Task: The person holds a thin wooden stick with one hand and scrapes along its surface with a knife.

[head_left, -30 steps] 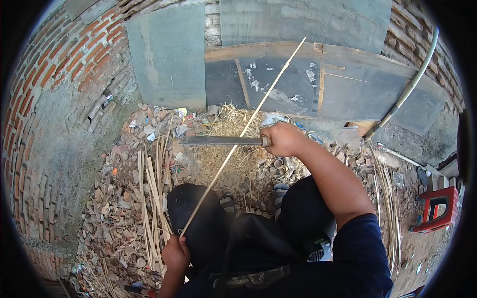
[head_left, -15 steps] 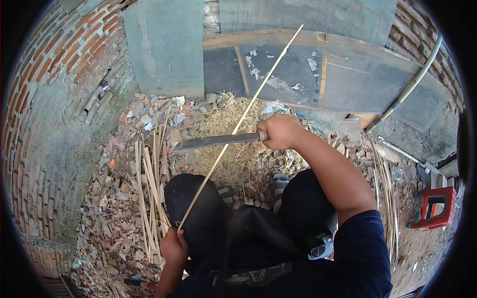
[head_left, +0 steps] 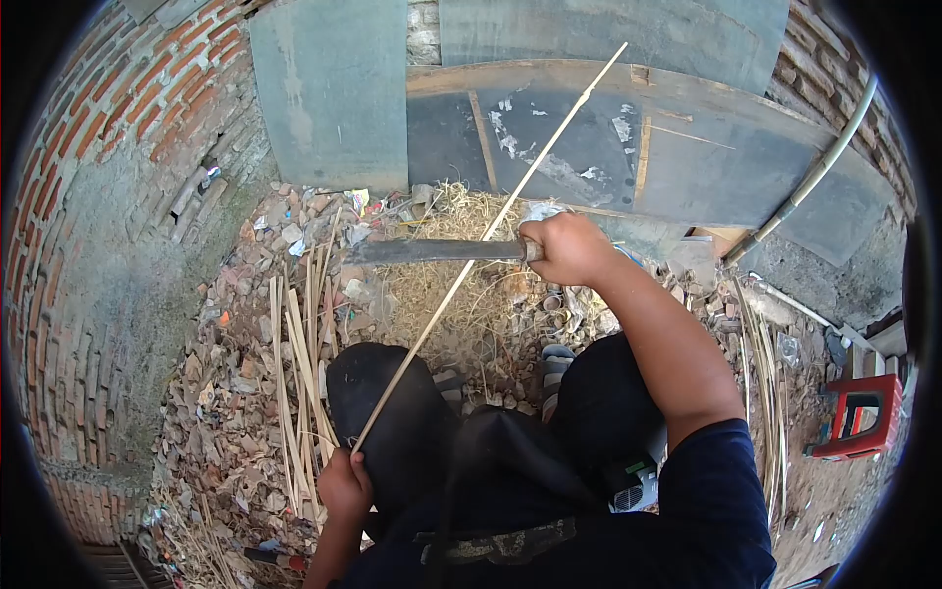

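Observation:
My left hand (head_left: pixel 344 485) is closed round the lower end of a long, thin pale strip that looks like bamboo (head_left: pixel 424 334). The strip slants up and away to the right, past my left knee, with its far tip in front of the dark boards. In my right hand (head_left: pixel 567 249) is the wooden handle of a machete (head_left: pixel 437 251). Its long dark blade points left, nearly level, and crosses the strip around mid-length. Whether the edge touches the strip I cannot tell.
Several pale strips (head_left: pixel 302 383) lie left of my knee, and more strips (head_left: pixel 763 383) on the right. Curly shavings (head_left: pixel 461 294) cover rubble (head_left: pixel 226 393) ahead. A red stool (head_left: pixel 862 417) stands at right. Brick wall (head_left: pixel 108 245) rises left; boards (head_left: pixel 706 167) lean at the back.
My right hand has moved a little away from me and to the right with the machete, whose blade is now more level. The strip's far end has swung right. My left hand stays put.

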`<action>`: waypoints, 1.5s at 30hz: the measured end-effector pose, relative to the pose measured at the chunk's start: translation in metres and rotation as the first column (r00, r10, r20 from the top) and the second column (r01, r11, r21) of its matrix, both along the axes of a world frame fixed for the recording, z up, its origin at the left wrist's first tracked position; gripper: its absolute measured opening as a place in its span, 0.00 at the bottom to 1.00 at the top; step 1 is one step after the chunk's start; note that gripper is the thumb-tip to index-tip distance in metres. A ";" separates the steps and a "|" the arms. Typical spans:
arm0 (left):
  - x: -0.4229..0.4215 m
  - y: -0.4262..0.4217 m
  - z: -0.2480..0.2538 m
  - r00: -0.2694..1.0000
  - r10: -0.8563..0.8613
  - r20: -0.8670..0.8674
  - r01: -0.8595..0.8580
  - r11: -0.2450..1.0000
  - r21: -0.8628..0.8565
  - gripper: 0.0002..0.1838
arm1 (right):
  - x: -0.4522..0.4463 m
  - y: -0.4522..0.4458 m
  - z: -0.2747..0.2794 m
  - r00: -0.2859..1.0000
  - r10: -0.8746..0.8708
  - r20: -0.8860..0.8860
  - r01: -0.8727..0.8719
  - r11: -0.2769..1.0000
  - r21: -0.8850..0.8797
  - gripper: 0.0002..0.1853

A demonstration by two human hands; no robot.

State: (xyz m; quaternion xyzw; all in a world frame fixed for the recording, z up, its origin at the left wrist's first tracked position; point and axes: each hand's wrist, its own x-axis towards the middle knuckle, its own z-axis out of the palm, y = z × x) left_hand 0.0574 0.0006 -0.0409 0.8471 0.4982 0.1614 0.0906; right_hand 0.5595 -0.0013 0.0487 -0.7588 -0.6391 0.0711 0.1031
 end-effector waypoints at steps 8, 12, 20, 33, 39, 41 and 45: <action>-0.004 0.008 0.009 0.999 -0.015 -0.042 0.012 0.997 -0.077 0.14 | 0.041 0.008 -0.029 0.907 -0.245 -0.341 0.278 0.959 0.052 0.11; -0.005 0.005 0.010 0.998 -0.004 -0.057 0.000 0.998 -0.070 0.13 | 0.013 0.001 -0.010 0.977 -0.132 -0.167 0.133 0.991 -0.003 0.12; -0.008 0.003 -0.001 0.997 0.027 -0.066 -0.029 0.999 -0.023 0.14 | 0.040 0.020 -0.028 0.922 -0.273 -0.274 0.282 0.960 -0.007 0.10; -0.012 0.007 -0.008 0.997 0.028 -0.068 -0.029 0.999 -0.020 0.16 | 0.021 0.016 -0.011 0.967 -0.184 -0.174 0.184 0.983 -0.014 0.11; -0.016 0.009 0.004 0.996 -0.014 -0.084 0.012 1.000 -0.026 0.12 | 0.035 0.012 -0.021 0.899 -0.263 -0.350 0.290 0.957 0.027 0.11; -0.014 0.008 0.003 0.997 -0.017 -0.075 0.016 1.000 -0.010 0.14 | 0.016 0.006 -0.007 0.966 -0.179 -0.184 0.182 0.983 -0.001 0.10; -0.007 0.008 0.001 0.997 -0.009 -0.080 0.010 1.000 0.013 0.15 | -0.011 0.000 0.013 0.999 -0.005 0.038 0.007 0.997 -0.072 0.09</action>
